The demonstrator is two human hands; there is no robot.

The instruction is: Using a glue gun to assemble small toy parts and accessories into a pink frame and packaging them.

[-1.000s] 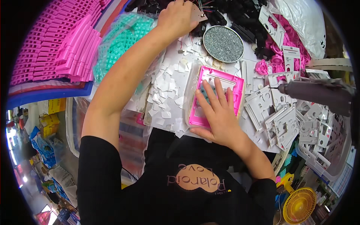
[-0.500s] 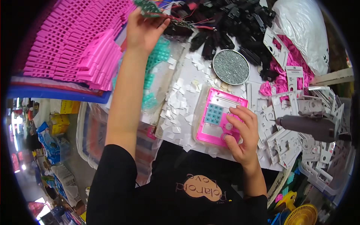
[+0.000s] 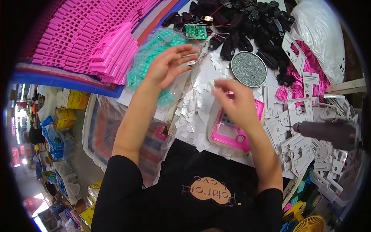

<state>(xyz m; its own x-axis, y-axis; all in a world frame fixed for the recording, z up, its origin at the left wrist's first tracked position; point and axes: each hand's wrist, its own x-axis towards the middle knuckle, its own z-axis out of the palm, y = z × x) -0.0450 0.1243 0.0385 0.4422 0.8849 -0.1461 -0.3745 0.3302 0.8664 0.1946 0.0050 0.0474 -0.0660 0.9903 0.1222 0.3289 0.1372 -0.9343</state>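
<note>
Half a second ago the left hand (image 3: 172, 65) held up a green board, but now it has nothing in it that I can see, and its fingers are spread loosely over the clear bag of teal keypads (image 3: 145, 58). A green board (image 3: 196, 32) with thin wires now lies flat at the back of the table, close to the heap of black parts (image 3: 257, 23). The right hand (image 3: 237, 98) was at the side of the pink case (image 3: 236, 132); now it is up over the case's top part, with its fingers bent. I can't tell if those fingers pinch anything. The pink case lies face up on the table in front of the person, and the right hand and arm hide a good part of it. Little white squares (image 3: 189, 108) are spread to the left of the case, and a round dish of tiny gray bits (image 3: 249, 69) sits just behind it. On the right, a dark power screwdriver (image 3: 326, 134) sticks out over the messy white panels (image 3: 297, 152) and covers some of them. Many pink cases (image 3: 83, 42) stand stacked at the far left, and a big white bag (image 3: 319, 38) sits at the back right.
</note>
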